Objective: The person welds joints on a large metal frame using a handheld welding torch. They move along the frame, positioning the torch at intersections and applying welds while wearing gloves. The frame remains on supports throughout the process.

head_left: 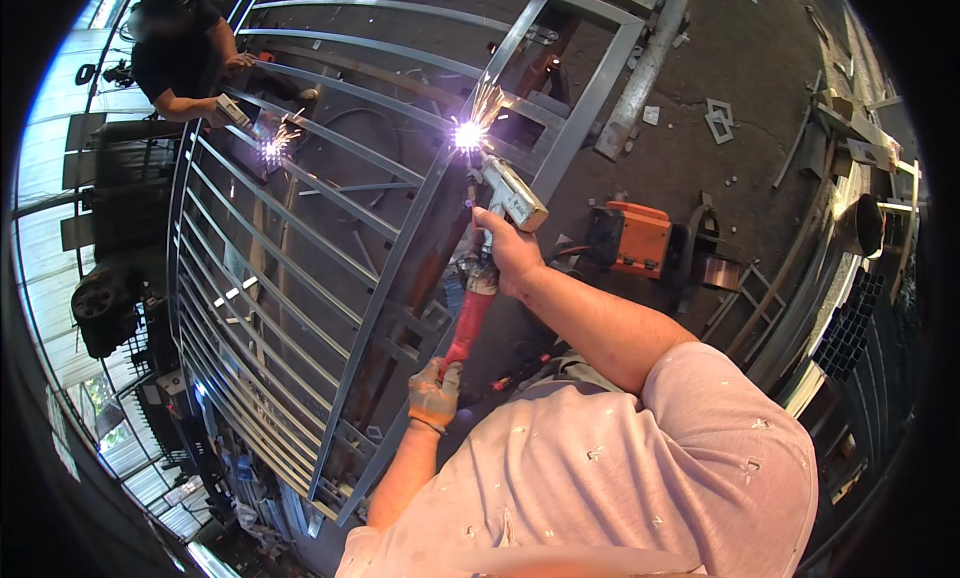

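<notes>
A bright arc with sparks burns at a joint of the grey metal frame [395, 248], a large grid of long parallel bars. Just below the arc is the nozzle of a pale, boxy welding gun [516, 200]. My bare right hand [513, 250] is closed around the gun's grip. From the grip a red sleeved cable [470, 323] runs down toward me. My left hand [434, 393], in a grey and orange work glove, is closed on the lower end of that red sleeve. Its fingertips are partly hidden.
At the upper left a co-worker [185, 63] holds a similar gun [234, 113], sparking on the same frame. An orange machine [632, 236] with a wire spool [718, 271] stands right of my arm. Stacked square tubes [848, 323] lie far right; metal offcuts [718, 121] lie on the floor.
</notes>
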Demonstrator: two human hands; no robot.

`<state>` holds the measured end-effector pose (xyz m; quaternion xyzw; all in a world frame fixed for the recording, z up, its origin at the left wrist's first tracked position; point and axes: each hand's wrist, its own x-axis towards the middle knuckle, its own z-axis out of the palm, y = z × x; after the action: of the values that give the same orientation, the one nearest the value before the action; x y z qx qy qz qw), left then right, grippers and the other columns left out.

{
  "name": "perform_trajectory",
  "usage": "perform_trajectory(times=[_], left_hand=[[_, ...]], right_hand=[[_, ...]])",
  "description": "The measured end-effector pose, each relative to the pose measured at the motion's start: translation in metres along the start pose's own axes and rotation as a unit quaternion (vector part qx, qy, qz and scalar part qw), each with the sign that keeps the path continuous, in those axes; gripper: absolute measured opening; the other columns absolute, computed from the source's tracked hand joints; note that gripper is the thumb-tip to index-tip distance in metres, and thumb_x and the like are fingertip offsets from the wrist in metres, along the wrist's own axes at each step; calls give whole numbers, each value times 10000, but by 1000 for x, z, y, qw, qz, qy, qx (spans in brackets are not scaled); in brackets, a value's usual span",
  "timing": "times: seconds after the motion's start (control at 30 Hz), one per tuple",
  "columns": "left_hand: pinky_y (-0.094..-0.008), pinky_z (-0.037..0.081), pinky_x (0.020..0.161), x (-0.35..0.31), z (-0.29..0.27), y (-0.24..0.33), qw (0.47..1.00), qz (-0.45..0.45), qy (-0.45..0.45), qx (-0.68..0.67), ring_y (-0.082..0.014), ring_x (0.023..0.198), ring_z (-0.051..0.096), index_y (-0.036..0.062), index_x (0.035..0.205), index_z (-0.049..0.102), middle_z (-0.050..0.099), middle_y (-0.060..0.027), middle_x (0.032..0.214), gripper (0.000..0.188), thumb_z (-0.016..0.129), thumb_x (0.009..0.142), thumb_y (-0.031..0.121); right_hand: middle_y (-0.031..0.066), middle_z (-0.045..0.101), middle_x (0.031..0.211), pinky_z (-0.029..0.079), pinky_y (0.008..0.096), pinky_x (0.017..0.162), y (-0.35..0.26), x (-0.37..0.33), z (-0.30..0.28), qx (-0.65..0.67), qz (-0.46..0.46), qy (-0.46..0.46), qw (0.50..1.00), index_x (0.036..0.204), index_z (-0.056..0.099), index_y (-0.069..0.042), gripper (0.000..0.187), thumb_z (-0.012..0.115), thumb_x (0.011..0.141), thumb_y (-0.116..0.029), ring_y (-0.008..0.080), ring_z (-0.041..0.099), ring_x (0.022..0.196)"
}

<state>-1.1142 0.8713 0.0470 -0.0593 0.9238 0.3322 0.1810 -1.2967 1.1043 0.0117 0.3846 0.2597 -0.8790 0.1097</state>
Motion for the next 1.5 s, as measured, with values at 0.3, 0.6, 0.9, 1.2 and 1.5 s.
perform_trajectory(times=[0.3,0.6,0.9,1.2,1.5], left_hand=[[-464,562,655,-8,9,-7,1000,-23,1,-11,-402,702,735,25,982,744,724,-204,766,291,741,1007,314],[-467,534,626,-28,12,19,1000,-8,13,1,-385,671,718,37,942,721,705,-179,743,228,732,1006,256],[-492,536,641,0,14,41,999,45,18,11,-441,704,708,24,941,708,703,-213,755,265,749,993,280],[-412,544,650,62,5,80,1000,24,-12,11,-280,651,717,44,1008,747,707,-110,711,286,732,1017,330],[-417,548,648,68,5,83,1000,-2,-20,14,-291,656,721,40,1011,751,716,-121,721,277,728,1016,315]], right_hand=[[23,650,843,589,360,633,-4,-2,-4,0,23,-16,1000,1062,659,-76,229,807,967,-222,150,658,701],[27,655,910,570,369,704,4,5,-12,-25,53,-46,997,1110,668,-68,282,834,940,-220,163,646,769],[9,662,802,541,321,653,-40,-2,-7,-7,-23,-31,999,996,706,-64,183,815,959,-207,134,635,683],[37,626,801,582,405,594,-85,41,-1,45,18,-31,998,973,631,-86,203,791,964,-210,176,621,663],[38,626,823,555,375,616,-79,46,1,46,12,-12,999,996,634,-84,220,809,946,-208,169,624,689]])
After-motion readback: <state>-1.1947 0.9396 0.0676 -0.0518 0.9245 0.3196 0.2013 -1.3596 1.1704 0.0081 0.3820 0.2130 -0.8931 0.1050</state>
